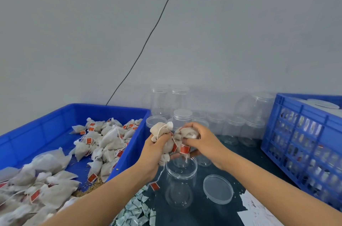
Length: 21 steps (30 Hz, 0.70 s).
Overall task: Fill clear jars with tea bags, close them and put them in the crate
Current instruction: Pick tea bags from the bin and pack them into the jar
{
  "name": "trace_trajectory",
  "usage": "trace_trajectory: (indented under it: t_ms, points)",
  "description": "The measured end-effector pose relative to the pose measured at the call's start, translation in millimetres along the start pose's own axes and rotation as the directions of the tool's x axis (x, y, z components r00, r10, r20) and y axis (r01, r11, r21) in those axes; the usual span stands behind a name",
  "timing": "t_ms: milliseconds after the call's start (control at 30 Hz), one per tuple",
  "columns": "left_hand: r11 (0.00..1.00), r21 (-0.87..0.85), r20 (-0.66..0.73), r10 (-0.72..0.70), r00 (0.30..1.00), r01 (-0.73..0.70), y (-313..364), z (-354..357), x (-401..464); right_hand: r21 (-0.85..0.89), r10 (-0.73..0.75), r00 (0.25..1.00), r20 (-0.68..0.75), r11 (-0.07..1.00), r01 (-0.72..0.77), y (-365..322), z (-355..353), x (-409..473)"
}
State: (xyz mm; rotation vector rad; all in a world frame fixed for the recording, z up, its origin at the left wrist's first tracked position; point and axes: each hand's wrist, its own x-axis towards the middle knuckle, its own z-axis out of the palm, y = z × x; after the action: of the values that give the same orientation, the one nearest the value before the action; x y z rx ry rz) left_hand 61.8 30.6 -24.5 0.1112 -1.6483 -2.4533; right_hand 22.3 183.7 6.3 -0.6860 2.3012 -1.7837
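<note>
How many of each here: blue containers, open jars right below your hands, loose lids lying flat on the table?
Blue tub: 1
Blue crate: 1
Open jar: 1
Loose lid: 1
Total: 4

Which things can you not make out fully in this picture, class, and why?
- Tea bags in both hands, head view: count hidden by fingers.
- Crate: right side cut off; contents blurred behind the lattice.
- Tub: left part cut off.
- Red tags: print too small.
</note>
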Motion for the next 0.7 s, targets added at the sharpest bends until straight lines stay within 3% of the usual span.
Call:
trace_trajectory:
  t_ms: [133, 267, 367, 533, 700]
  points:
    - [1.000, -0.005, 0.001, -0.013, 1.000, 0.013, -2, -5, 2, 0.265, 0.143, 0.989, 0.049, 0.952, -0.151, 3, -8, 4]
    - [0.999, 0.038, -0.007, -0.012, 1.000, 0.012, -8, -9, 2, 0.264, 0.188, 0.978, 0.086, 0.943, -0.204, 10, -9, 7]
    - [0.983, 0.182, -0.050, 0.040, 0.998, -0.031, -14, -12, 3, 0.177, 0.173, 0.982, 0.070, 0.967, -0.183, 13, -11, 7]
    - [0.894, 0.436, -0.044, 0.129, 0.991, -0.097, -17, -16, 6, -0.154, 0.096, 0.993, 0.072, 0.984, -0.084, 10, -17, 6]
    - [0.810, 0.567, 0.008, 0.177, 0.984, -0.150, -19, -17, 6, -0.226, 0.037, 0.998, 0.041, 0.974, -0.027, 7, -21, 6]
